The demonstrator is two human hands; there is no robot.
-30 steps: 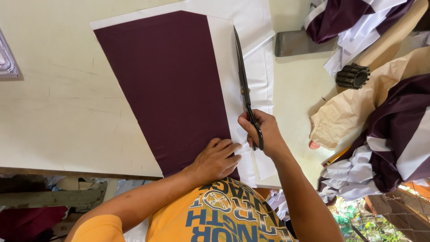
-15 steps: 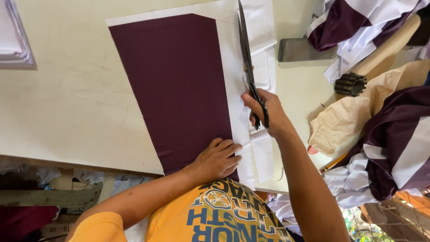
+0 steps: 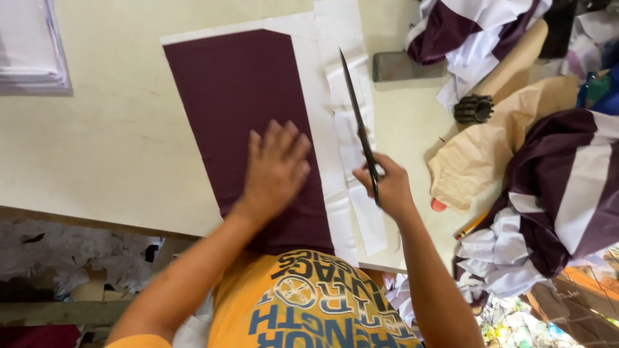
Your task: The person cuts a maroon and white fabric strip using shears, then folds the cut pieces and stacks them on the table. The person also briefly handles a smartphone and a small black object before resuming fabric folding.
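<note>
A maroon fabric piece (image 3: pixel 238 103) lies on a white sheet (image 3: pixel 322 148) on the cream table. My left hand (image 3: pixel 276 169) rests flat on the maroon fabric with fingers spread. My right hand (image 3: pixel 387 187) grips the handles of long black scissors (image 3: pixel 356 125), whose blades point away from me over the white strip just right of the maroon piece. The blades look nearly closed.
To the right lie a heap of maroon and white cloth (image 3: pixel 554 193), brown paper (image 3: pixel 490 148), a black toothed cylinder (image 3: pixel 474 108), a grey block (image 3: pixel 396 66) and a pencil (image 3: pixel 471 225). White folded cloth (image 3: pixel 29 45) sits at far left. Scraps litter the floor (image 3: pixel 77 264).
My left hand has slid up from the fabric's near edge onto its middle and flattened out. My right hand and the scissors have drawn back toward me, and the view has shifted.
</note>
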